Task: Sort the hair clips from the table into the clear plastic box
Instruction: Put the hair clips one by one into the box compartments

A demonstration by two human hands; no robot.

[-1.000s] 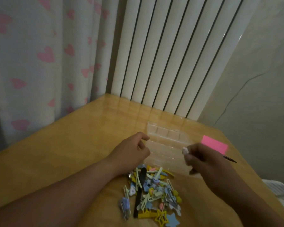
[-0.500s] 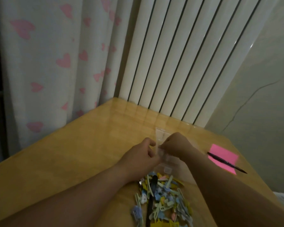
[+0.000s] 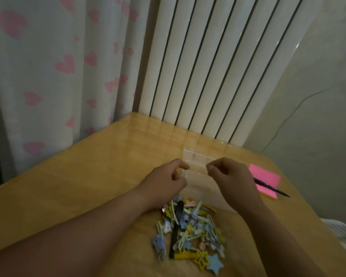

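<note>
- The clear plastic box point(image 3: 198, 177) is standing on the wooden table point(image 3: 88, 176), near the middle of the view, with its far part raised and showing small compartments.
- The left hand point(image 3: 164, 182) is staying at 9 o'clock of the box. Its fingers are curled, and its thumb and first finger are pinching the left edge of the box.
- The right hand point(image 3: 231, 180) is staying at 3 o'clock of the box. Its fingers are also curled, and its fingertips are pinching the right edge of the box.
- The hair clips point(image 3: 190, 224) are lying in one mixed pile on the table at 6 o'clock of the box, just beside its near side and between the two forearms.
- In this pile a long black clip point(image 3: 176, 226) is lying on the left side, and a blue star clip point(image 3: 214, 264) is lying at the near end, touching a yellow star clip point(image 3: 202, 258).
- A pink note pad point(image 3: 266, 177) is lying at 3 o'clock, beyond the right hand, and a dark pen point(image 3: 276, 190) is resting across it.
- A white radiator point(image 3: 208, 66) is standing at 12 o'clock behind the table, and a curtain point(image 3: 48, 66) with pink hearts is hanging at 10 o'clock.
</note>
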